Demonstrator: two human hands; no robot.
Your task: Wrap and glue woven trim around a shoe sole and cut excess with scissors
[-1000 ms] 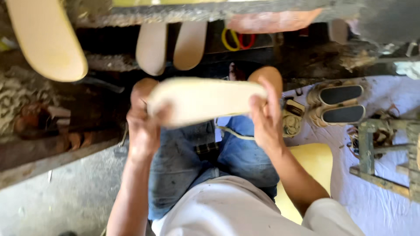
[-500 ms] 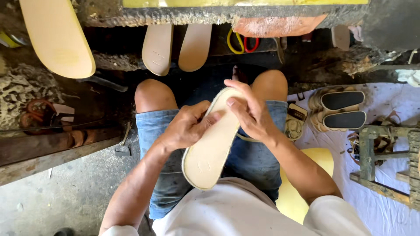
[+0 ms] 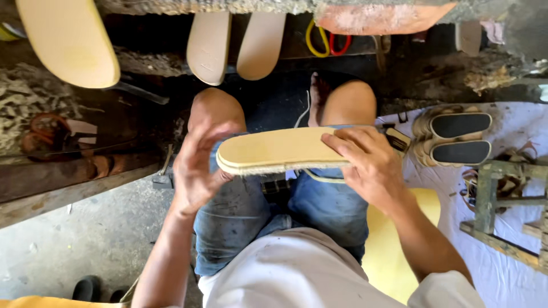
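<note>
Two hands: both at one pale shoe sole (image 3: 279, 149) above the person's knees.
Sole: lies level, left to right; half a second ago it slanted down toward the lap.
Right hand (image 3: 371, 165): fingers lie over the sole's right end, gripping it.
Left hand (image 3: 197, 168): open, fingers spread, palm cupped against the rounded left end; before, it clasped the sole.
Nearby: two finished soles with dark insoles (image 3: 454, 136) on the white sheet (image 3: 514, 251), well apart.
</note>
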